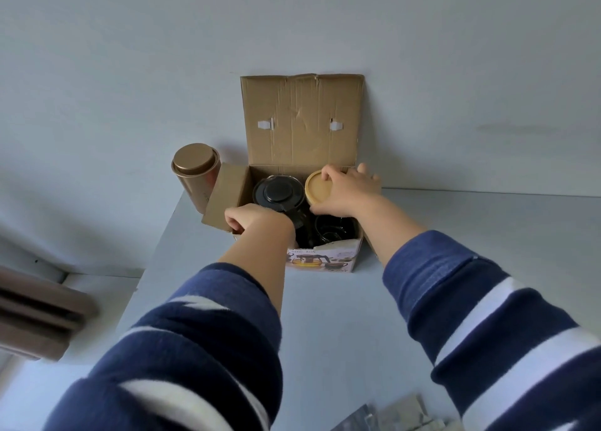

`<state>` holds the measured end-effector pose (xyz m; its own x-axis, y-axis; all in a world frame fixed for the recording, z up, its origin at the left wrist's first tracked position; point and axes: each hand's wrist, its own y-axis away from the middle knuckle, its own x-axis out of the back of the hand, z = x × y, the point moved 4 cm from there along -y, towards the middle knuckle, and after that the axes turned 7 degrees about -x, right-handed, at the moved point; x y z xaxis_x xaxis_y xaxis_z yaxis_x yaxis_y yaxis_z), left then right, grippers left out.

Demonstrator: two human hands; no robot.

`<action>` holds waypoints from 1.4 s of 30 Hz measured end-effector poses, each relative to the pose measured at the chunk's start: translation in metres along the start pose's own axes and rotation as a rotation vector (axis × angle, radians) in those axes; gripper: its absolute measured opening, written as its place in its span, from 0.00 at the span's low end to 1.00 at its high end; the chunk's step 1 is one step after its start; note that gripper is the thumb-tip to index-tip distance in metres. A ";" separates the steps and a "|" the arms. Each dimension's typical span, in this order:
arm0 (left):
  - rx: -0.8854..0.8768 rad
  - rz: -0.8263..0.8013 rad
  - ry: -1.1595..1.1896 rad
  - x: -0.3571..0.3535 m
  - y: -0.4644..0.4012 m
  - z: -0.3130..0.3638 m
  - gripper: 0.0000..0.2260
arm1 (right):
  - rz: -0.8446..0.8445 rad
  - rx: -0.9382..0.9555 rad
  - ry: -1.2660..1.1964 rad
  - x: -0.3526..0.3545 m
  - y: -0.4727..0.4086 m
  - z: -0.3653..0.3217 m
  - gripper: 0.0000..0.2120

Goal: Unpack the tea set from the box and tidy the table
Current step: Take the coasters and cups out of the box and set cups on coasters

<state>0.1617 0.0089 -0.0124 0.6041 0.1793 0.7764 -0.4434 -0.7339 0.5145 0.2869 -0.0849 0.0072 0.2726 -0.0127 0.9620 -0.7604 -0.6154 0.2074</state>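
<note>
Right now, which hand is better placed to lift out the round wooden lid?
Right hand: its fingers already grip the wooden lid rim. The left hand is holding the box edge.

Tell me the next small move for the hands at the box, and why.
Probably lift the bamboo lid straight up out of the box: the right hand already has its fingers on the lid's rim, and the left hand steadies the box's left edge.

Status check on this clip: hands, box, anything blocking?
Right hand grip closed on the wooden lid. Left hand at the box left rim, grip unclear. Teapot and cups inside. Copper tin beside box, not blocking.
</note>
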 end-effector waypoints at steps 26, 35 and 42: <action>-0.044 0.255 0.229 0.027 0.045 -0.024 0.35 | 0.108 0.002 0.107 0.023 0.020 -0.005 0.29; -0.087 0.562 0.372 0.063 0.111 -0.080 0.33 | 0.144 -0.085 -0.067 0.058 0.072 0.026 0.27; -0.286 0.851 0.645 0.054 0.151 -0.036 0.33 | 0.223 -0.247 -0.154 0.068 0.131 0.082 0.27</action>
<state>0.1031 -0.0686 0.1205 -0.3925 0.0572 0.9180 -0.7375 -0.6160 -0.2770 0.2547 -0.2311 0.0852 0.1553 -0.2547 0.9545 -0.9254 -0.3756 0.0503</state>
